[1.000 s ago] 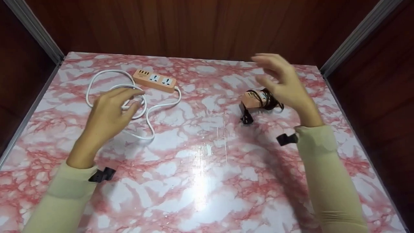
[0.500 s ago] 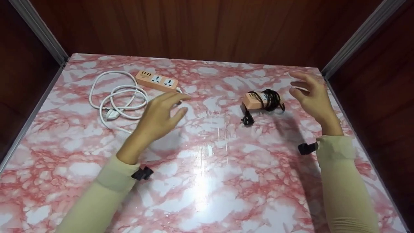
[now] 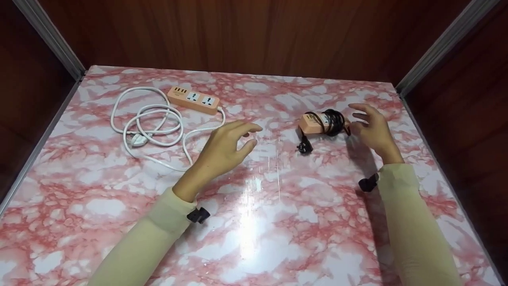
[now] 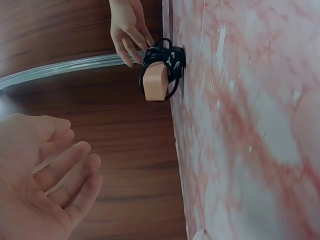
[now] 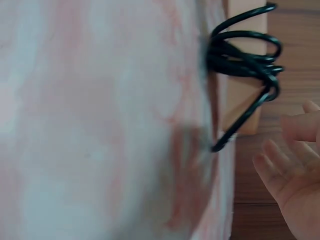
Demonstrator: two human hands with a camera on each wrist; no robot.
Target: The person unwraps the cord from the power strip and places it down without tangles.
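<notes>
An orange power strip (image 3: pixel 310 123) with black cable (image 3: pixel 334 122) wound round it lies on the right half of the table. Its black plug (image 3: pixel 304 147) rests at the near left of it. Just right of that bundle is my right hand (image 3: pixel 373 129), fingers loosely bent, holding nothing; in the right wrist view a gap shows between the fingers (image 5: pixel 280 160) and the strip. My left hand (image 3: pixel 226 149) hovers over the middle of the table, fingers relaxed and thumb apart, holding nothing. A second orange power strip (image 3: pixel 193 100) lies at the back left, its white cable (image 3: pixel 152 119) loosely looped.
The white plug (image 3: pixel 139 139) lies among the cable loops. The table (image 3: pixel 119 222) has a red and white marbled top. Dark wood panels (image 3: pixel 238 35) stand behind and at both sides, with metal strips (image 3: pixel 440 43) in the corners.
My left hand has moved right, from over the white cable to mid-table. My right hand swung right, then came down and back left beside the black-cabled strip. Both power strips stay on the table.
</notes>
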